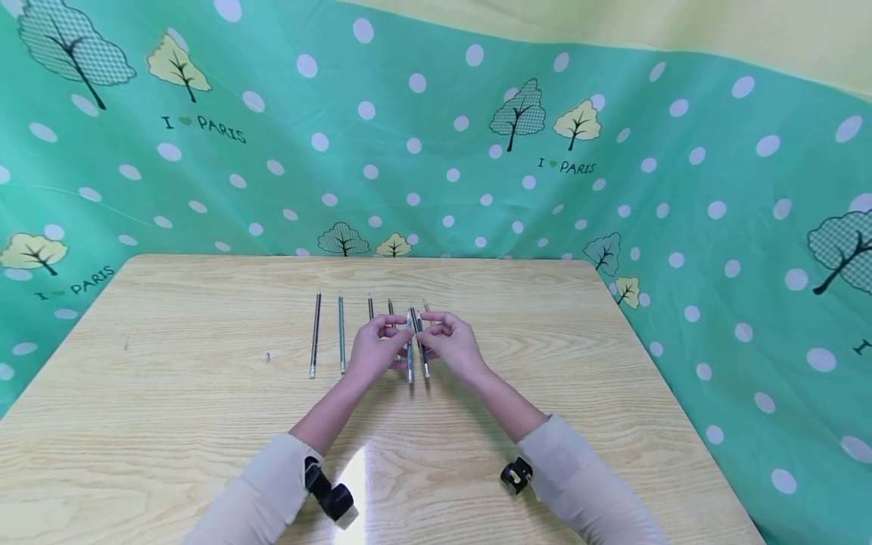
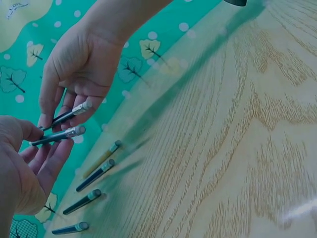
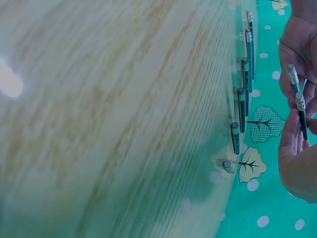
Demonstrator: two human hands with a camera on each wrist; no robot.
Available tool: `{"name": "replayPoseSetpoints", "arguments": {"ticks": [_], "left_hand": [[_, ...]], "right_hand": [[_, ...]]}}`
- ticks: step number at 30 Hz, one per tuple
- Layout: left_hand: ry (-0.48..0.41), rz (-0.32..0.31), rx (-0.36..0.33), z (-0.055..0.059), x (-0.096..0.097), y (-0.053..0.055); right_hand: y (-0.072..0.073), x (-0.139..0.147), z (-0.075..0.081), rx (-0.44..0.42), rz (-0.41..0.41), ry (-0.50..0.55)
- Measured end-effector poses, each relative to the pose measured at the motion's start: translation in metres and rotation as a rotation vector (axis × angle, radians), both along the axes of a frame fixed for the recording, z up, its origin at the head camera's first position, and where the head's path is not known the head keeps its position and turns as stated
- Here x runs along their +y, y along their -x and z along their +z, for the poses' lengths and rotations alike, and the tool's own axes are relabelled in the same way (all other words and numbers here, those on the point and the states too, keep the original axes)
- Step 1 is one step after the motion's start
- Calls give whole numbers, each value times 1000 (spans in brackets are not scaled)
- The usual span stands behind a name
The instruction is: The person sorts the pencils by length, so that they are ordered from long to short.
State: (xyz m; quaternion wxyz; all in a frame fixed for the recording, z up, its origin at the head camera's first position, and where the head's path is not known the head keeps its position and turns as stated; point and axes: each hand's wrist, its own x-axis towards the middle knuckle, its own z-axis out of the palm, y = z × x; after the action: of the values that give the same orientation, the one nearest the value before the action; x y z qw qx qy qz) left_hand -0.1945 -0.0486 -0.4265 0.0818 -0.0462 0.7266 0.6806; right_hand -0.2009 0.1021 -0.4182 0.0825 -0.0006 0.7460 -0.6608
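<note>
My left hand (image 1: 376, 350) pinches a light-blue patterned pencil (image 1: 410, 371) between thumb and fingers, its eraser end toward me. Close beside it, my right hand (image 1: 458, 350) holds a dark pencil (image 1: 426, 369), also eraser end nearest me. In the left wrist view the left hand's pencil (image 2: 57, 137) and the right hand's pencil (image 2: 69, 116) are raised over the table, side by side and slightly apart. Left of the hands lie a dark pencil (image 1: 316, 333) and a teal pencil (image 1: 342, 333). More pencils lie partly hidden behind the hands, including a yellowish-brown one (image 2: 101, 159).
The wooden table (image 1: 170, 424) ends at a far edge against a green dotted cloth (image 1: 443, 200). A small dark speck (image 1: 268, 356) shows on the tabletop left of the pencils. Black wrist cameras sit on the left sleeve (image 1: 259, 484) and right sleeve (image 1: 586, 484).
</note>
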Motion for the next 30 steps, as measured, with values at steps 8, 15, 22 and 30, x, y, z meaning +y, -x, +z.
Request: {"name": "replayPoseSetpoints", "arguments": {"ticks": [8, 15, 22, 30], "left_hand": [[-39, 4, 11, 2, 1, 0], [-52, 10, 4, 2, 0, 0], [-68, 8, 15, 2, 1, 0], [-59, 19, 15, 2, 1, -1]], "right_hand": [[1, 1, -1, -5, 24, 47], [-5, 0, 13, -20, 51, 45], [-14, -2, 26, -17, 47, 50], [-3, 0, 8, -30, 31, 46]]}}
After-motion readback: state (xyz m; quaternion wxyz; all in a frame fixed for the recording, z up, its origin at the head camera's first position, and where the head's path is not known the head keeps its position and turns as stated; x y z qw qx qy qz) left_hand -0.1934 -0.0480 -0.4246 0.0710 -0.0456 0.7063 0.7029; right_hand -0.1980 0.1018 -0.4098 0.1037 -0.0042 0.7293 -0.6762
